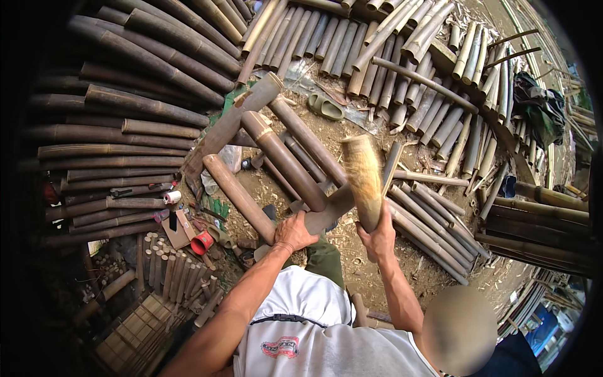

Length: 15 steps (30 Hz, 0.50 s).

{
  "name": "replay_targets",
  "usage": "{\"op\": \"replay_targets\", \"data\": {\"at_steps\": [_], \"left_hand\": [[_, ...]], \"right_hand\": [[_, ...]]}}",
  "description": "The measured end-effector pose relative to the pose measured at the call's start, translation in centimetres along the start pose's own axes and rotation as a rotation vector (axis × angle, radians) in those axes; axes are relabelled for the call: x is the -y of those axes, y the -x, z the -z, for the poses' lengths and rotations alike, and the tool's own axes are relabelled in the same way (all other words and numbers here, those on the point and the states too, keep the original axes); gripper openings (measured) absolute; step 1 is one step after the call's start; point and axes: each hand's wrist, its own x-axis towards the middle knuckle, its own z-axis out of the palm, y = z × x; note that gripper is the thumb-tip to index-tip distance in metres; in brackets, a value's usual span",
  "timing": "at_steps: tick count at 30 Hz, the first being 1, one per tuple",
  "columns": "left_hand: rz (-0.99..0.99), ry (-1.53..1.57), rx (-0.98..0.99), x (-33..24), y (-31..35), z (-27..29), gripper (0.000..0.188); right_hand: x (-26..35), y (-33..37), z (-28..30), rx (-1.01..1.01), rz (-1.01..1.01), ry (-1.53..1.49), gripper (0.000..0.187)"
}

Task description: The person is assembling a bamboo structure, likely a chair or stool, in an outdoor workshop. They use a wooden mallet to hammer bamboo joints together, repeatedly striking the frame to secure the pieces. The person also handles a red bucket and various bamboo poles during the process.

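our right hand (377, 237) wraps its fingers round the lower end of a blurred wooden club (361, 166), beside the bamboo frame's (289, 166) near right corner. our left hand (295, 231) curls its fingers over the frame's near edge. the frame rests on dirt ground (370, 276); cut poles (160, 129) line the ground's left edge.
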Motion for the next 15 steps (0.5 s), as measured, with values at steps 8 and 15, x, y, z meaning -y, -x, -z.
{"op": "replay_targets", "data": {"at_steps": [8, 15], "left_hand": [[-0.113, 0.056, -0.022, 1.4, 0.7, 0.1, 0.084], [-0.318, 0.169, 0.037, 7.0, -2.3, 1.2, 0.083]], "right_hand": [[-0.2, 1.6, -1.3, -0.110, -0.122, -0.400, 0.098], [-5.6, 11.3, -8.3, -0.321, -0.667, -0.596, 0.069]]}}
